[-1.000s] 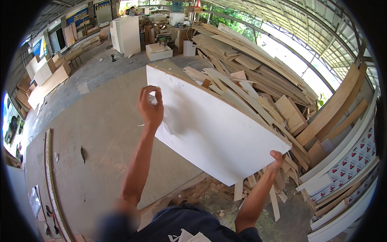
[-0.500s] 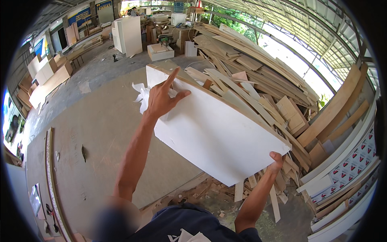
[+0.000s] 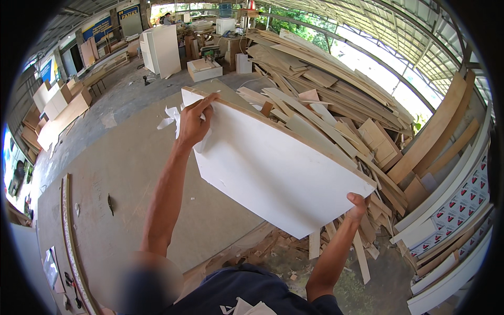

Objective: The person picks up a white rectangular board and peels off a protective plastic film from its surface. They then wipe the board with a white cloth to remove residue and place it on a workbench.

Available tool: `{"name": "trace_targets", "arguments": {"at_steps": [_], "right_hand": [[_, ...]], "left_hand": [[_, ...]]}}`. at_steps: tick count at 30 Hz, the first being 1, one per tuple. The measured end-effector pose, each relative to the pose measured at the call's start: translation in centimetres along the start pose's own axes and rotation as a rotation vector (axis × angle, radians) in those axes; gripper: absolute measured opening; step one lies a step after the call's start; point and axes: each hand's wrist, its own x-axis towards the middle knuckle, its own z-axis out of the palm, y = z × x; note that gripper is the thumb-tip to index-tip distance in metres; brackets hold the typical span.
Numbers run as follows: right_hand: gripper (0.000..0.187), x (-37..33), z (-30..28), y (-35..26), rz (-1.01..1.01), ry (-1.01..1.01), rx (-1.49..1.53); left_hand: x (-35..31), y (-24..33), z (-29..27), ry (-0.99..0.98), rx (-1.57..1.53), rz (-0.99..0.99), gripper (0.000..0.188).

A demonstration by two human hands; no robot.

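A white panel (image 3: 273, 163) with a bare wood edge is held up at a slant in front of me, over a large brown board. My left hand (image 3: 194, 125) is closed at its far left end, fingers hooked over the upper edge. Crumpled white film or paper (image 3: 170, 118) sticks out beside that hand; some is bunched under the palm. At the near right corner my right hand (image 3: 357, 206) grips the panel, thumb on the white face. Its other fingers are hidden behind the panel.
The large brown board (image 3: 136, 173) bears a long thin strip (image 3: 68, 231) at its left. Wood offcuts (image 3: 325, 105) are heaped behind and right of the panel. Long boards (image 3: 436, 131) lean at the far right. White cabinets (image 3: 161, 50) stand at the back.
My left hand's spread finger and thumb have curled in over the panel's edge. The panel and both hands have shifted slightly left in the view.
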Motion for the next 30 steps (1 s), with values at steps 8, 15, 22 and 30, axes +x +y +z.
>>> {"name": "trace_targets", "arguments": {"at_steps": [8,15,22,30], "right_hand": [[0.062,-0.2,0.0,0.1,0.013,0.044,-0.020],[0.070,-0.6,-0.5,0.4,0.030,0.042,-0.019],[0.073,-0.8,-2.6,1.6,-0.003,0.038,-0.010],[0.055,0.8,0.4,-0.2,-0.061,0.141,-0.026]], "left_hand": [[-0.2,-1.7,-0.2,0.023,-0.014,0.077,0.051],[0.2,-8.6,-2.3,0.497,0.279,-0.209,0.029],[0.5,-9.6,-4.1,0.520,-0.112,-0.417,0.034],[-1.4,-8.6,-4.1,0.171,-0.407,-0.438,0.045]]}}
